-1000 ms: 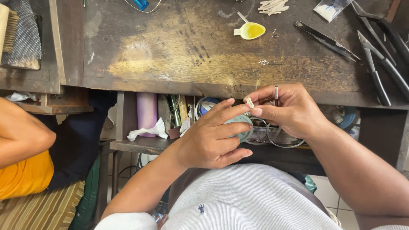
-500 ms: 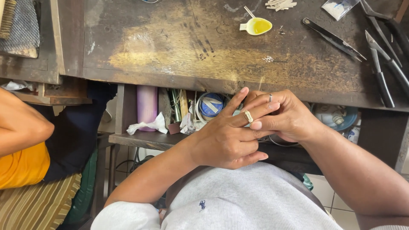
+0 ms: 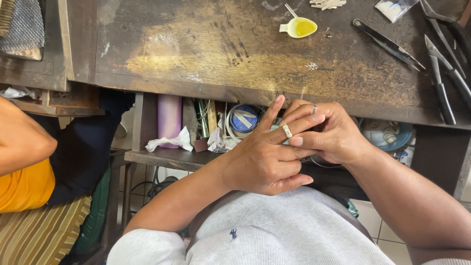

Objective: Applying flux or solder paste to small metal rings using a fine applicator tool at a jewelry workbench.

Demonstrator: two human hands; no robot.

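Observation:
My left hand lies just below the edge of the worn wooden bench, above my lap, with its fingers stretched up and to the right. A broad silver ring sits on one of those fingers. My right hand is cupped against the left fingertips. Its thumb and forefinger pinch the ringed finger right at the ring. A thin grey band shows on a right finger. Both hands hang over the cluttered shelf under the bench.
On the bench lie a small yellow spoon-shaped dish, black tweezers and pliers. The shelf holds a purple cylinder, a round blue tin and crumpled tissue. Another person's arm is at the left.
The ring was pinched between the fingertips a second ago; it now sits on a left finger. Both hands have settled closer together, the left fingers straighter.

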